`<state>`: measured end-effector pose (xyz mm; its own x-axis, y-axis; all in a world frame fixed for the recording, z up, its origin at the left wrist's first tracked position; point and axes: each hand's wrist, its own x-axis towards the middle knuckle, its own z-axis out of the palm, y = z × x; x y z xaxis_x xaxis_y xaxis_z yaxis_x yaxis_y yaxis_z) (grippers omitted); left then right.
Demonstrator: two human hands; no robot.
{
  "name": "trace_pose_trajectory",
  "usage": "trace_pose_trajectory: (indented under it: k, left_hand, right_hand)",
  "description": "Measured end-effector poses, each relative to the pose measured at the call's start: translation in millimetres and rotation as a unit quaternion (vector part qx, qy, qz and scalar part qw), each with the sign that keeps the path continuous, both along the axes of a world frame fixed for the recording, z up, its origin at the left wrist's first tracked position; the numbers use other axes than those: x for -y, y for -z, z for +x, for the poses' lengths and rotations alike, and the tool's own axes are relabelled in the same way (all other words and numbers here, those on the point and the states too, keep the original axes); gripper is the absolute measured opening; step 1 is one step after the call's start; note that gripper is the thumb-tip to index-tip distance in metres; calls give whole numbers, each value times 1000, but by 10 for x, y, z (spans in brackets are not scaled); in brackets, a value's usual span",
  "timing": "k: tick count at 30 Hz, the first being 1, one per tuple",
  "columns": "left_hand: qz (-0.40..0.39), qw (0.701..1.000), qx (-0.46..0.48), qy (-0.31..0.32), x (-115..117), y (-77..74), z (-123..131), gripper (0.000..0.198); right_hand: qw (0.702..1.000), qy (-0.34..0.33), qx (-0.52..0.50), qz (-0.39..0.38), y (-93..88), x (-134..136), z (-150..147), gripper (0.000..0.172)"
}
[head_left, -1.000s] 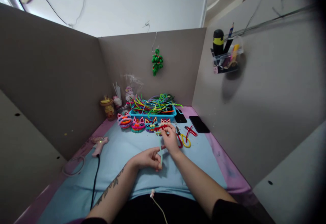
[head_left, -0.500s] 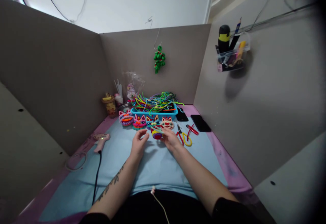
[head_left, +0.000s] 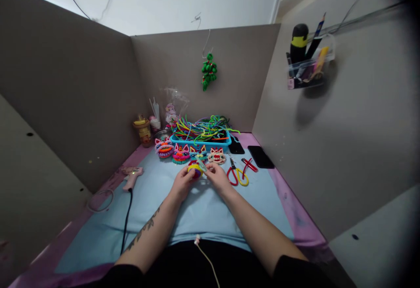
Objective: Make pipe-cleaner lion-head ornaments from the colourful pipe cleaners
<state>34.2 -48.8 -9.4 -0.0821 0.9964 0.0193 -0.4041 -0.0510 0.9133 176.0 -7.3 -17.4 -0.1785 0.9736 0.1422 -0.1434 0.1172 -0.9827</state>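
- Head view: left hand [head_left: 183, 182] grips a yellow-and-purple fuzzy piece [head_left: 196, 171] over the worktop [head_left: 151, 192]; right hand [head_left: 217, 178] pinches a pale green strip [head_left: 201, 164] right by it.
- Looks half-built to me, strip probably unattached; four fuzzy animal heads [head_left: 180, 154] behind look finished, kinda crowding forward reach.
- Scissors [head_left: 242, 178] right, glue gun [head_left: 133, 178] left.

Green ornament [head_left: 209, 73] hanging by wire [head_left: 206, 43] against back panel [head_left: 170, 65]. Clear box [head_left: 303, 67] on right panel [head_left: 364, 117], blue pencil [head_left: 320, 25] in it. Black phone [head_left: 260, 157] near same panel. Cup [head_left: 144, 135], far left corner.
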Motion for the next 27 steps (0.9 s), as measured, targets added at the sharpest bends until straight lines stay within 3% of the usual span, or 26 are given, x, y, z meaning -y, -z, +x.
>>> trace_pose_trajectory:
  k: [2, 4, 8, 17, 23, 27]
  left_hand:
    - [-14, 1000, 2, -3, 8, -26, -3, 37]
    - [-14, 1000, -13, 3, 10, -34, -5, 33]
    - [14, 998, -63, 25, -5, 1, -12, 27]
    - [14, 995, -83, 47, -4, 18, -37, 26]
    - [-68, 995, 20, 65, 31, -35, -30, 30]
    - [-130, 984, 94, 79, -12, -13, -67, 26]
  right_hand:
    - [991, 62, 43, 111, -38, 4, 29, 18]
    - [976, 81, 71, 191, -97, 32, 56, 14]
    - [957, 62, 110, 261, -198, 113, 87, 14]
    - [957, 19, 144, 253, -184, 74, 125, 13]
    - [962, -62, 164, 209, -203, 16, 185, 13]
    - [975, -108, 121, 153, -169, -28, 192, 11]
